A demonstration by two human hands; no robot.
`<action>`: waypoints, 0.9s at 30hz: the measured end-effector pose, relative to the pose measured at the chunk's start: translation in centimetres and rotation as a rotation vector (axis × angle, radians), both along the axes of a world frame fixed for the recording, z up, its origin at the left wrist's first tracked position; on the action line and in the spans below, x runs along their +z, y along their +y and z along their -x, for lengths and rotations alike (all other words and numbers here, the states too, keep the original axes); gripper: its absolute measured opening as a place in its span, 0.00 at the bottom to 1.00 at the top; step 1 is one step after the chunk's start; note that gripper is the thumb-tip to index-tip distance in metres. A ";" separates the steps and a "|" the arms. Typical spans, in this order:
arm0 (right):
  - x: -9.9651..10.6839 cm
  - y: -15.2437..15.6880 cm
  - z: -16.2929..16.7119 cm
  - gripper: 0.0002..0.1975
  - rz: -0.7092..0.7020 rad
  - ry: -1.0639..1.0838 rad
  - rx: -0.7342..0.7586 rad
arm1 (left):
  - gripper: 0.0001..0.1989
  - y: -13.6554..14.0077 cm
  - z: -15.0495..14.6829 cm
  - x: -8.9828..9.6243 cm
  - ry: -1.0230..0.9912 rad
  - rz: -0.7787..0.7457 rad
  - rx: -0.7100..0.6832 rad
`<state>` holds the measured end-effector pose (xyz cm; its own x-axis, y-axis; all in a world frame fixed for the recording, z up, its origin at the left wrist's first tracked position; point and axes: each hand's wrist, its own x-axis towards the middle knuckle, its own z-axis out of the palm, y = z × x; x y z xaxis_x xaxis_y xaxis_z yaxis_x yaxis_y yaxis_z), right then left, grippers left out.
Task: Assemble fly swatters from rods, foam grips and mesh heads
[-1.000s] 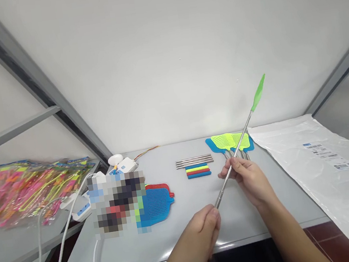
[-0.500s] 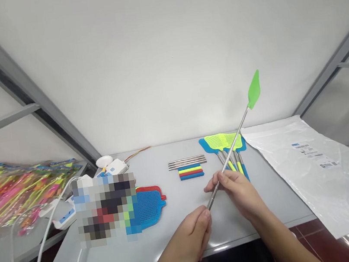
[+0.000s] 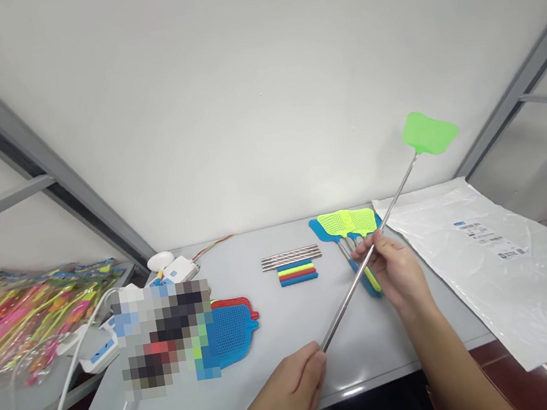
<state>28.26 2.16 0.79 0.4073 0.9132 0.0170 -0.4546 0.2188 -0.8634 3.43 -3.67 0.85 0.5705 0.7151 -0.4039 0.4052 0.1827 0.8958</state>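
A fly swatter (image 3: 430, 133) with a light green head and a long silver telescopic rod slants up to the right above the table. My left hand (image 3: 299, 379) is closed around its lower end, hiding the handle. Higher on the rod, my right hand (image 3: 389, 259) grips it between thumb and fingers. Behind my right hand lie several fly swatters with yellow and blue heads (image 3: 341, 224), partly covered by it. Left of them are several bare metal rods (image 3: 291, 257) in a row, with blue, yellow and red handle grips (image 3: 297, 272) just in front.
Blue and red swatter heads (image 3: 231, 333) are stacked at the left, beside a pixelated patch. Power strips (image 3: 100, 347) with white cables stand near the left edge. Bagged colourful items (image 3: 28, 317) fill a side shelf. A white plastic package (image 3: 509, 266) overhangs the table's right side.
My right hand has slid up the rod, away from my left hand. The green head has moved right and turned, so its broad face now shows.
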 end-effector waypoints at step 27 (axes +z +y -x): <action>2.6 -0.5 0.8 0.06 -0.205 0.333 0.057 | 0.20 0.4 -2.3 -0.2 0.235 -0.403 -0.027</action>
<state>27.50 1.71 3.42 0.3703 0.9257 0.0765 -0.7187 0.3377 -0.6078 5.69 -3.24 0.70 0.5174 0.8276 -0.2177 0.6057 -0.1745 0.7764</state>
